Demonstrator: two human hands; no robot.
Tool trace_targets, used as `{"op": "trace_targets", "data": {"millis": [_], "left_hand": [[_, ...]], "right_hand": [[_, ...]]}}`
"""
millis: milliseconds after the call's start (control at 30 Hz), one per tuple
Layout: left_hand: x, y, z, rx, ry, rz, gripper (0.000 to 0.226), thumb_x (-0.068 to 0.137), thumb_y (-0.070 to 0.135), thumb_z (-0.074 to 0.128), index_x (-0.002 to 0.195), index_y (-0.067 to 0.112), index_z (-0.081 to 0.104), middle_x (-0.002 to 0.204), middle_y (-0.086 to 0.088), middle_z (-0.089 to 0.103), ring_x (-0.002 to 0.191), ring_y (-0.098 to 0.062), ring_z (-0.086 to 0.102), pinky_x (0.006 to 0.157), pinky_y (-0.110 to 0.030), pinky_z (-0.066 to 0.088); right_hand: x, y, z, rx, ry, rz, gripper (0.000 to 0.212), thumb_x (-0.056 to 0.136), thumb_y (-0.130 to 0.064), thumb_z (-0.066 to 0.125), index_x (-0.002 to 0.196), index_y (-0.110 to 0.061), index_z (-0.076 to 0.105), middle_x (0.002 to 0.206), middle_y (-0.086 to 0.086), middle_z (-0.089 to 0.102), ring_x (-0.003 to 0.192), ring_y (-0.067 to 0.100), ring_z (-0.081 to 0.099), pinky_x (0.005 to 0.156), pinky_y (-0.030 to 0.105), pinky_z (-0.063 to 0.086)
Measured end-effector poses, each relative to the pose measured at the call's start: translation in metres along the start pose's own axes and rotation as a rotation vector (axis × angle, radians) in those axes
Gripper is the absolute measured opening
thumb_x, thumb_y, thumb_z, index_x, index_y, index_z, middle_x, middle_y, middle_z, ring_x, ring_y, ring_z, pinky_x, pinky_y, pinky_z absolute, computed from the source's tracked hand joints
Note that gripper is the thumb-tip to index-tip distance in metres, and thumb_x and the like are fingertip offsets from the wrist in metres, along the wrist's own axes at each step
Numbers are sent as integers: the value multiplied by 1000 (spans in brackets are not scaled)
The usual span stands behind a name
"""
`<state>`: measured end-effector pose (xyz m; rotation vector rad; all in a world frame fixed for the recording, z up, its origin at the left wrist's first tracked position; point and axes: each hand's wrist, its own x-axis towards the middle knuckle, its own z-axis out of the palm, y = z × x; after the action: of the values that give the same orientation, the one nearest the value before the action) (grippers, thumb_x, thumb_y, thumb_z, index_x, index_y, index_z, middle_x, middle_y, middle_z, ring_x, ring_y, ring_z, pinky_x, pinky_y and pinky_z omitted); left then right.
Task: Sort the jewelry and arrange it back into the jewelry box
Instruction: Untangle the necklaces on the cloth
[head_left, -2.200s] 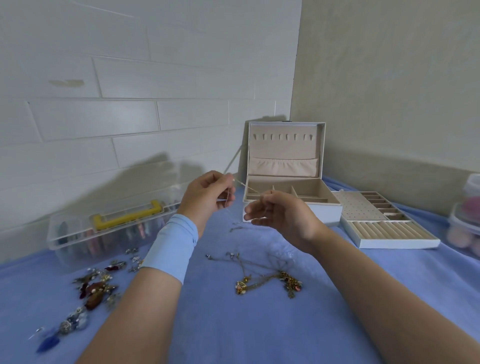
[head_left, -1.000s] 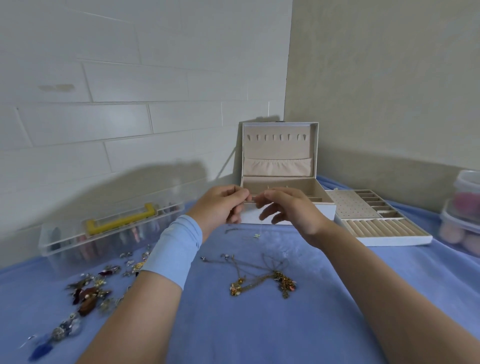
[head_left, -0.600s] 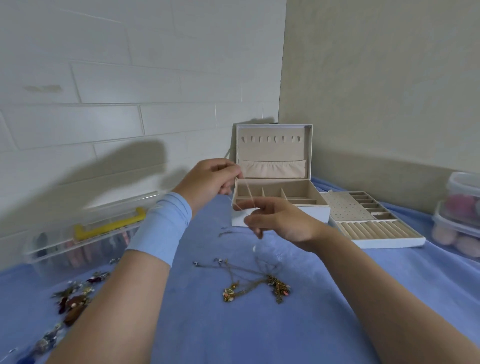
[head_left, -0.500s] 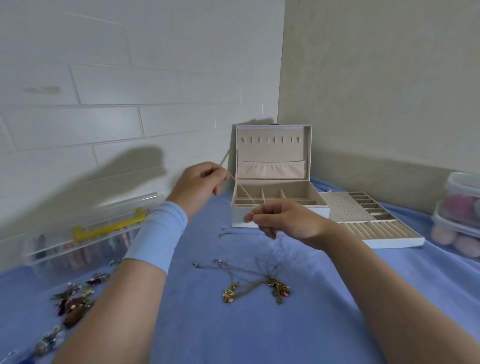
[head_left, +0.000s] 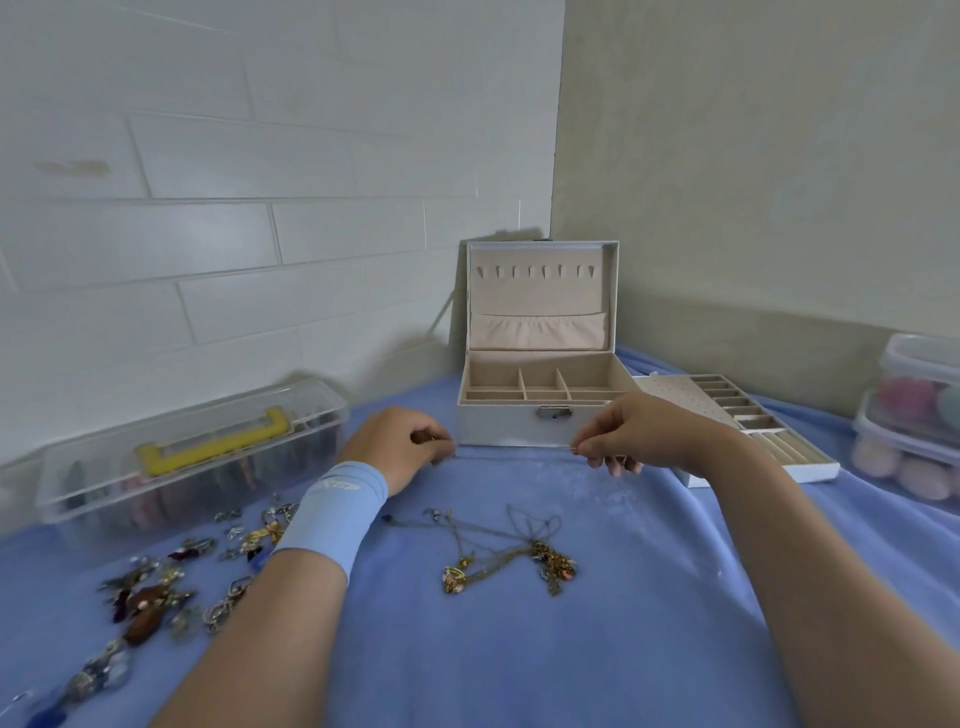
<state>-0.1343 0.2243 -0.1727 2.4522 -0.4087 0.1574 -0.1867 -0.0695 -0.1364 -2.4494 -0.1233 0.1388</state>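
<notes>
Pinching a thin chain (head_left: 511, 453) at both ends and holding it taut, level, low over the blue cloth (head_left: 519, 654). On the left hand (head_left: 397, 447), fingers curled tight around one end; on the right hand (head_left: 628, 436), thumb and forefinger nipped on the other end, remaining fingers folded under. Stretched just in front of the jewelry box (head_left: 498, 431), at the cloth's far edge by the wall corner, with the lid upright. Just right of the box, a lift-out tray (head_left: 727, 410). Nearer, mid-cloth, a tangle of necklaces (head_left: 509, 551). Toward the left edge, scattered earrings (head_left: 150, 603) and a clear case (head_left: 192, 462) with a yellow handle. At the right edge, stacked plastic tubs (head_left: 914, 374).
</notes>
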Motion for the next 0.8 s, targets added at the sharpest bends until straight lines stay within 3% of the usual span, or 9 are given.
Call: {"op": "trace_targets", "data": {"millis": [133,200,267,367,467,567,667,733,800], "left_hand": [[-1,-2,4,81,-21,-29,11,86,40,69,76,36,71,79,17,71,81,-8,65,81,-38,56],[-2,0,6,119,-39,-31,10,84,44,71,75,39,71,85,18,71,85,-9,65,83,-36,55],[-3,2,7,170,-61,-23,8,85,46,70,82,39,74,92,16,71,90,-11,65,83,-33,54],[-4,4,6,217,-98,-12,13,89,43,68,96,36,77,102,14,72,96,-12,65,86,-31,52],[-5,3,2,227,-150,9,16,90,41,66,103,37,75,105,16,70,97,-10,63,91,-32,51],[-7,3,1,216,-171,26,6,88,40,68,91,44,71,95,20,67,88,-5,60,87,-31,51],[-7,2,-2,242,-154,22,12,90,35,68,82,44,70,100,17,69,91,-7,61,88,-33,52],[-6,2,-5,261,-150,19,10,91,33,67,86,41,72,103,14,69,93,-9,61,89,-33,51],[-7,3,-6,283,-149,18,9,91,34,66,90,39,73,103,15,68,93,-9,61,89,-31,51]], "right_hand": [[-1,5,-5,-130,37,73,9,87,-23,73,81,-22,80,75,-7,77,69,6,71,79,39,61],[-4,4,-6,-184,42,118,12,84,-25,73,74,-22,79,72,-8,76,63,3,69,77,47,62],[-6,4,-6,-229,46,139,15,82,-22,73,68,-16,75,64,-6,73,50,0,61,60,32,61],[-9,2,-4,-251,41,160,17,85,-13,73,81,4,70,47,-19,62,36,-4,49,37,10,36],[-12,-3,-5,-280,42,160,23,87,-11,72,99,8,72,40,-25,55,33,-5,48,35,9,33],[-14,-4,-7,-316,37,141,24,87,-10,71,103,9,70,38,-23,54,31,-5,48,36,7,31],[-14,-1,-6,-344,42,134,13,86,-12,71,94,-5,78,44,-9,58,28,-2,46,35,7,30],[-12,1,-6,-349,39,146,7,86,-13,71,82,-9,75,45,-9,58,28,-2,45,35,8,29],[-8,2,-5,-346,45,154,14,86,-12,72,72,-12,68,38,-13,54,29,-3,45,34,8,29]]}}
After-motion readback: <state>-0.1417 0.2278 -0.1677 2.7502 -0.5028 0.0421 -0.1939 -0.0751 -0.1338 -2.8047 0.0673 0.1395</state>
